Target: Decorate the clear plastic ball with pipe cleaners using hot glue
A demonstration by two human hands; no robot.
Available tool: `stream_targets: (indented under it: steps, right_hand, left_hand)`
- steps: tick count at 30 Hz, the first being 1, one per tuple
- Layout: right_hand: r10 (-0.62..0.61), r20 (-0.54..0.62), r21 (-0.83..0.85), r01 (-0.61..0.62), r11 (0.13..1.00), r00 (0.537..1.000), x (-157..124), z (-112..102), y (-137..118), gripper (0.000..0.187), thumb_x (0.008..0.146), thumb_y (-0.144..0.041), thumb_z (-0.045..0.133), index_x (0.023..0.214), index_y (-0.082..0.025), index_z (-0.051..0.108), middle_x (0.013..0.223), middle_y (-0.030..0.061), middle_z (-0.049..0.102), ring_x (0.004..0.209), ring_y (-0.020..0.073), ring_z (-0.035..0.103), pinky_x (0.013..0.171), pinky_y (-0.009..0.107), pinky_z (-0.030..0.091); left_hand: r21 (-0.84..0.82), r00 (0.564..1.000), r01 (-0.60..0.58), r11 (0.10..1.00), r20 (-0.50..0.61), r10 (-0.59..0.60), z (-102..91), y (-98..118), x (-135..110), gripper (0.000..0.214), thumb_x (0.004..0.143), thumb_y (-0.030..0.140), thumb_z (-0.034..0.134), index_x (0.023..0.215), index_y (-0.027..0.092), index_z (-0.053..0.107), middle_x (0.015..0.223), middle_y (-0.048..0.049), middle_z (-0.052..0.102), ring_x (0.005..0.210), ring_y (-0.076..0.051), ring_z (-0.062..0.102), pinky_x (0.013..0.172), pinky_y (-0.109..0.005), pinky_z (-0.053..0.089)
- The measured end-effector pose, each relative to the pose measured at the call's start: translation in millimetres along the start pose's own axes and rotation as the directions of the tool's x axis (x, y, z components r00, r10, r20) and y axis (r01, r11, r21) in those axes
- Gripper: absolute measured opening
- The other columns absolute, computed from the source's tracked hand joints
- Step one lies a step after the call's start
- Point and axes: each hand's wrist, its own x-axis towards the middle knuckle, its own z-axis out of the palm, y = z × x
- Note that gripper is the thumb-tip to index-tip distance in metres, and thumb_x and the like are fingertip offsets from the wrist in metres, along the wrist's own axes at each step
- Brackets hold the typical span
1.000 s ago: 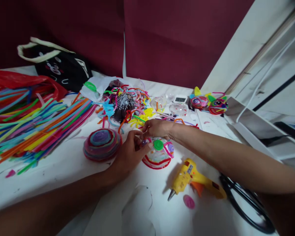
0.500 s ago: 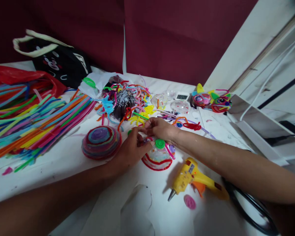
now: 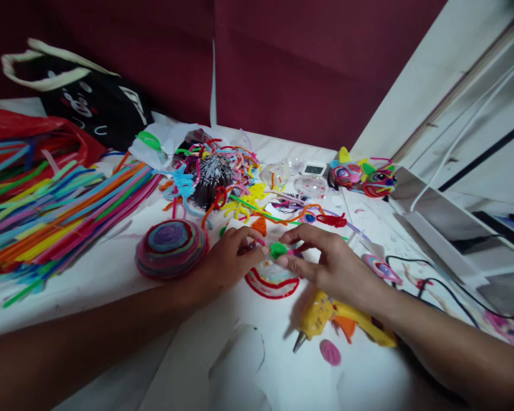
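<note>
A clear dome-shaped piece (image 3: 271, 275) lies on the white table, its lower rim edged with a curved red pipe cleaner (image 3: 272, 291). On its top is a small green coiled disc (image 3: 278, 249), with the thumb and forefinger of my right hand (image 3: 325, 257) closed around it. My left hand (image 3: 235, 254) rests at the dome's left side, its fingers curled and pressed together near a bit of pink; what they grip is mostly hidden. A yellow glue gun (image 3: 321, 314) lies just below my right hand, nozzle toward the front left.
Left of my hands sits a striped coiled dome (image 3: 171, 248). Bundled pipe cleaners (image 3: 68, 211) cover the left side, before a black bag (image 3: 94, 105). Behind are pipe-cleaner scraps (image 3: 244, 162), clear domes (image 3: 310, 186), a small timer (image 3: 314, 169) and colourful figures (image 3: 379, 180). Black cables (image 3: 449, 285) run at right.
My right hand has come back from beyond the dome to the green disc and closed on it. A green strip and an orange piece now show behind. My left hand has barely moved.
</note>
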Motion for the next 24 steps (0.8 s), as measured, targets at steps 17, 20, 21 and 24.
stream_targets:
  steps: [17,20,21,24]
  right_hand:
    - [-0.2,-0.078,-0.284,0.17,0.944,0.977,-18,20,0,0.02,0.093,-0.027,0.054,0.111,-0.019,0.06,0.101,0.0085,0.065,0.088,0.0184,0.064,0.076,0.03,0.054]
    - [-0.205,-0.084,-0.353,0.164,0.921,0.975,-18,21,-1,0.021,0.092,-0.028,0.055,0.11,-0.018,0.06,0.101,0.009,0.066,0.086,0.0187,0.065,0.074,0.03,0.054]
    - [-0.208,-0.085,-0.376,0.162,0.912,0.975,-18,22,-2,0.021,0.092,-0.028,0.054,0.11,-0.018,0.059,0.101,0.0093,0.066,0.085,0.019,0.065,0.073,0.03,0.055]
    - [-0.202,-0.079,-0.436,0.148,0.888,0.976,-17,22,-4,0.021,0.093,-0.029,0.052,0.109,-0.017,0.059,0.099,0.0101,0.067,0.082,0.02,0.066,0.071,0.031,0.055]
  left_hand:
    - [-0.11,0.996,-0.041,0.993,0.074,0.049,-4.6,3,-6,0.016,0.082,0.037,0.056,0.087,0.023,0.056,0.073,0.0023,0.054,0.07,-0.016,0.055,0.062,-0.027,0.043]
    - [-0.096,0.995,-0.058,0.994,0.071,0.065,-4.2,1,-6,0.016,0.082,0.038,0.056,0.087,0.023,0.056,0.078,0.0014,0.057,0.075,-0.017,0.058,0.066,-0.029,0.045]
    - [-0.096,0.995,-0.059,0.994,0.071,0.066,-3.9,0,-6,0.016,0.082,0.038,0.057,0.087,0.023,0.056,0.079,0.0013,0.057,0.076,-0.017,0.058,0.067,-0.029,0.046]
    - [-0.086,0.996,-0.054,0.995,0.065,0.06,-2.8,0,-6,0.015,0.082,0.038,0.056,0.088,0.023,0.057,0.08,0.0011,0.057,0.075,-0.017,0.058,0.067,-0.029,0.046]
